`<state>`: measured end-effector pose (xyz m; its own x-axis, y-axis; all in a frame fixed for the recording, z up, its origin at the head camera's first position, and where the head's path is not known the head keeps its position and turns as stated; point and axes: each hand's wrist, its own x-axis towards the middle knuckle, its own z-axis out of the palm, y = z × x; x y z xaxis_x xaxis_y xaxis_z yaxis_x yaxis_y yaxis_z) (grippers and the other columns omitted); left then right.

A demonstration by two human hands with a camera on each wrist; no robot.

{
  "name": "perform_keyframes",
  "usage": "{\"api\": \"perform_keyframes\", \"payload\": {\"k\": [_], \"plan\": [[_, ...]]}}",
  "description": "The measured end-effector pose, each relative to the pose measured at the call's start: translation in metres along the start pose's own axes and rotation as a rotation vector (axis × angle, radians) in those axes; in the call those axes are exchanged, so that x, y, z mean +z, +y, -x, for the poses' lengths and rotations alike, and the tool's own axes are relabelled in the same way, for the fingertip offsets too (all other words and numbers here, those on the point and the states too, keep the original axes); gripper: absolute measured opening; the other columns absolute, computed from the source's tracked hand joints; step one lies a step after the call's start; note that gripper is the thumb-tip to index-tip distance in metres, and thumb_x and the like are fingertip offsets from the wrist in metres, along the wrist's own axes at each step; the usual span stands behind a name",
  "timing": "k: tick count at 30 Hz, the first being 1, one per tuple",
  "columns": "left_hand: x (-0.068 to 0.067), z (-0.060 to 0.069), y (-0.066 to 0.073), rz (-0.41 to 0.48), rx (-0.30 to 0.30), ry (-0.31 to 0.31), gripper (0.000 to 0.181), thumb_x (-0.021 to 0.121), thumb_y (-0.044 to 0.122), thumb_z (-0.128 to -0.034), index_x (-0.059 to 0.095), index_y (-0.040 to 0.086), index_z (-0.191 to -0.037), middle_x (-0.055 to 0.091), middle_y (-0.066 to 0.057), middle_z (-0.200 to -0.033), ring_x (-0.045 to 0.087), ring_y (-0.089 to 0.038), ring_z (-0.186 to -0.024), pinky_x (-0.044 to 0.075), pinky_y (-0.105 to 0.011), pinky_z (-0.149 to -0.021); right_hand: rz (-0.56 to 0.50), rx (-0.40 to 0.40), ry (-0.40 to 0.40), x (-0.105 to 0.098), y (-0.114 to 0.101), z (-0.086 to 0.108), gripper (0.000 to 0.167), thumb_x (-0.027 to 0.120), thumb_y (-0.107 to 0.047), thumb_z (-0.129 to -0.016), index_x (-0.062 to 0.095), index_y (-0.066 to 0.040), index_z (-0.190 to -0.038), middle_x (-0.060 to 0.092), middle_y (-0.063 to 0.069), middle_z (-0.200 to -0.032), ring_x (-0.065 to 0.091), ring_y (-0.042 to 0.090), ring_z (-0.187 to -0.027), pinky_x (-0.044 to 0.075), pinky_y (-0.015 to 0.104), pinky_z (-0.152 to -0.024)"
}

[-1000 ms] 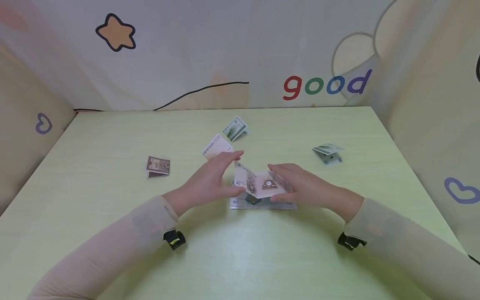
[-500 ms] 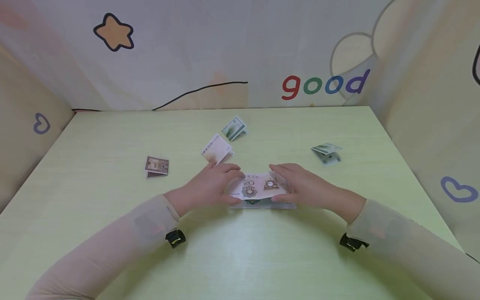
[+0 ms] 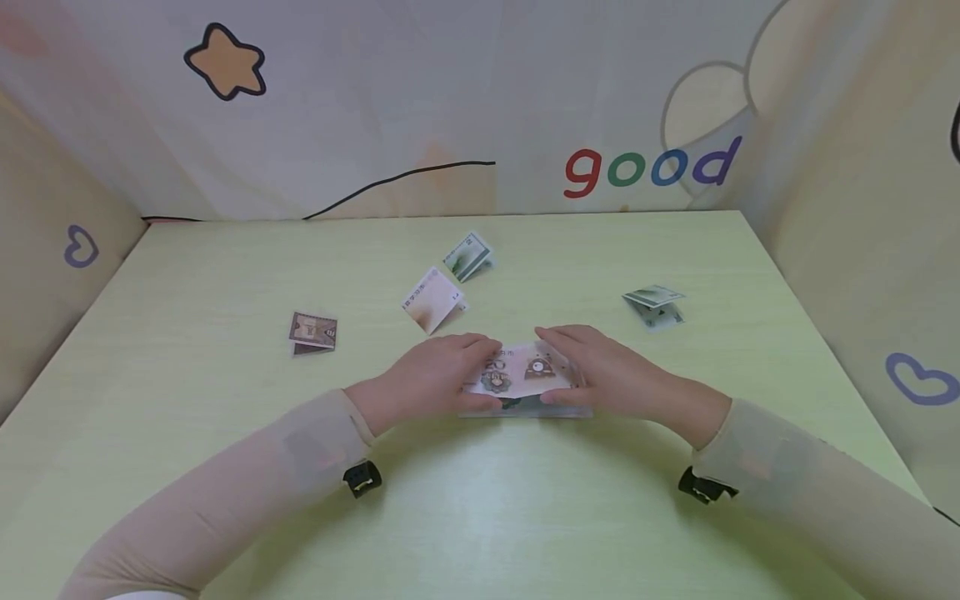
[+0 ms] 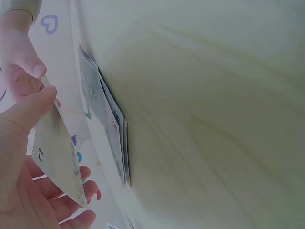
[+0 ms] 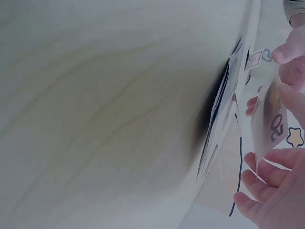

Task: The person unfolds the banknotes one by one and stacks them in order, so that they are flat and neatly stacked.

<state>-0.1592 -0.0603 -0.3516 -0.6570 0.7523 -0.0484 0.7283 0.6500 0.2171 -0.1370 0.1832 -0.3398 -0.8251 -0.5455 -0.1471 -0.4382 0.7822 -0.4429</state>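
We see brown motifs on a pale pink note (image 3: 522, 373), with grey-green paper (image 3: 528, 411) at its six o'clock. Round that note on the light green table (image 3: 480, 517), we find a purplish-brown bill (image 3: 315, 331) at nine, a whitish bill (image 3: 432, 298) shaded tan at ten, and a green-and-white bill (image 3: 654, 295) at two. Higher up, we have a black-outlined orange star (image 3: 225, 61) at ten.

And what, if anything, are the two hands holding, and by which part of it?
A brown-printed banknote: the left hand grips its left end, the right hand its right end.
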Motion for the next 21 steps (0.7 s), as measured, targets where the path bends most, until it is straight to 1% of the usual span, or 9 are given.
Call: {"api": "perform_keyframes", "payload": {"k": [4,8,12,17,21], "plan": [[0.0005,-0.0002,0.0011,0.020,-0.006,0.005,0.067,0.067,0.047,-0.0819,0.049,0.005,-0.131,0.053,-0.008,-0.128,0.053,-0.018,-0.108,0.042,-0.031,-0.093,0.012,0.001,0.000,0.0009,0.0016,-0.0003,0.084,0.070,-0.039,-0.082,0.029,-0.006,-0.146,0.034,0.016,-0.145,0.031,0.031,-0.132,0.031,0.049,-0.103],[0.0004,-0.0003,0.0016,0.041,-0.017,0.011,0.065,0.068,0.048,-0.0809,0.051,0.007,-0.129,0.053,-0.006,-0.126,0.052,-0.014,-0.101,0.044,-0.027,-0.087,0.020,-0.007,0.003,0.0016,0.0035,-0.0003,0.084,0.070,-0.040,-0.081,0.030,-0.005,-0.146,0.035,0.016,-0.144,0.032,0.032,-0.131,0.032,0.049,-0.103],[0.0009,-0.0007,0.0013,0.048,-0.018,0.025,0.058,0.069,0.047,-0.0802,0.055,0.009,-0.122,0.054,-0.004,-0.121,0.052,-0.013,-0.094,0.045,-0.025,-0.083,0.023,-0.017,0.010,0.0024,0.0054,-0.0002,0.083,0.070,-0.040,-0.082,0.031,-0.004,-0.145,0.036,0.016,-0.144,0.033,0.032,-0.131,0.032,0.049,-0.103],[0.0008,-0.0009,0.0013,0.040,-0.018,0.021,0.048,0.069,0.046,-0.0805,0.060,0.012,-0.114,0.055,-0.004,-0.121,0.053,-0.014,-0.093,0.045,-0.026,-0.085,0.024,-0.019,0.007,0.0033,0.0075,-0.0003,0.081,0.070,-0.039,-0.082,0.032,-0.004,-0.145,0.038,0.016,-0.143,0.034,0.032,-0.130,0.032,0.049,-0.102],[0.0024,-0.0018,0.0003,0.037,0.021,0.020,0.049,0.070,0.044,-0.0804,0.060,0.011,-0.115,0.055,-0.007,-0.123,0.054,-0.019,-0.098,0.044,-0.031,-0.089,0.027,-0.016,-0.016,0.0037,0.0089,0.0002,0.081,0.069,-0.040,-0.083,0.031,-0.004,-0.145,0.037,0.016,-0.143,0.034,0.032,-0.131,0.032,0.048,-0.103]]}}
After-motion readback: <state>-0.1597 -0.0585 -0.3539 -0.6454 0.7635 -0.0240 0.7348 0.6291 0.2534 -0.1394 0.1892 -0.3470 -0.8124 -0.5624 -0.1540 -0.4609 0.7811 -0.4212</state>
